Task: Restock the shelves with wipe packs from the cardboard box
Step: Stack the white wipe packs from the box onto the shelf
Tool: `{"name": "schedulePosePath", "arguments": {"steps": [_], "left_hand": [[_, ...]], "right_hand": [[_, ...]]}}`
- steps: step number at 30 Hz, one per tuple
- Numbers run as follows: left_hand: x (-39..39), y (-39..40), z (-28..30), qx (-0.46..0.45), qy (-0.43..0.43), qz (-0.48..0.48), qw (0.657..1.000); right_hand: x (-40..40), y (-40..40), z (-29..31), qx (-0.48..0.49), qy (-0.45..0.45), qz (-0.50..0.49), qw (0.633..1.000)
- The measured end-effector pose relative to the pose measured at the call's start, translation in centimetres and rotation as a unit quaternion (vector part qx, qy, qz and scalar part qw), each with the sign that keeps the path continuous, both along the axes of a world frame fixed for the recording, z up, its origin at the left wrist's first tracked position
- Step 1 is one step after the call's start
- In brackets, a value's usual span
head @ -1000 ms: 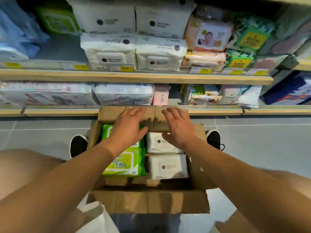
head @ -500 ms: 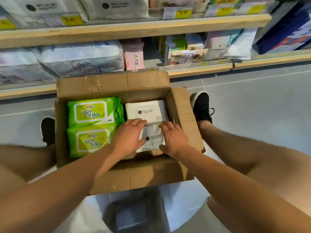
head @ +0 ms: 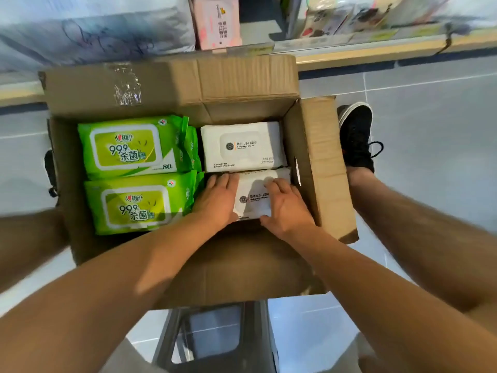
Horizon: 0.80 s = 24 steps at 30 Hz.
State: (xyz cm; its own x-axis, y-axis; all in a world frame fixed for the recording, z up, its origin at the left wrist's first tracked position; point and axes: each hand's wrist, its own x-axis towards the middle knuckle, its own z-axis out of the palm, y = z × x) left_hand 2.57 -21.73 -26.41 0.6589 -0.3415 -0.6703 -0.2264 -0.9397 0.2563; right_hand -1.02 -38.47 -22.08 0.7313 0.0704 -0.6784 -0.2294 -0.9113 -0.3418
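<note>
An open cardboard box (head: 322,162) stands on the floor between my feet. Two green wipe packs (head: 129,149) fill its left half, one behind the other. On the right lie two white wipe packs; the far white pack (head: 242,146) lies flat and untouched. My left hand (head: 217,200) grips the left side of the near white pack (head: 251,200), and my right hand (head: 287,208) grips its right side, fingers curled over the edges. The pack's near end is tilted up a little.
The bottom shelf (head: 363,52) runs along the top of the view, with a pink pack (head: 215,22) and large clear-wrapped packs (head: 94,30) on it. A black shoe (head: 355,135) is right of the box. A grey stool (head: 215,337) is below me. Grey tile floor lies to the right.
My hands left the far box flap and dropped onto the near white pack. They now grip its two sides. The view has tilted down and closer to the box.
</note>
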Motion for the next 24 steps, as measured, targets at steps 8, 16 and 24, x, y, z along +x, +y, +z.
{"name": "schedulePosePath", "arguments": {"steps": [8,16,24], "left_hand": [[-0.7,0.0,0.4,-0.039,-0.063,-0.022,0.997],[-0.8,3.1,1.5,-0.172,-0.083,-0.088,0.978],[6.6,1.1,2.5,-0.204,-0.179,0.042,0.961]], "right_hand": [[1.3,0.8,-1.6,-0.084,-0.059,0.116,0.988],[4.1,1.6,-3.4,-0.074,0.091,0.213,0.97],[-0.4,1.3,-2.8,-0.082,-0.001,0.223,0.971]]}}
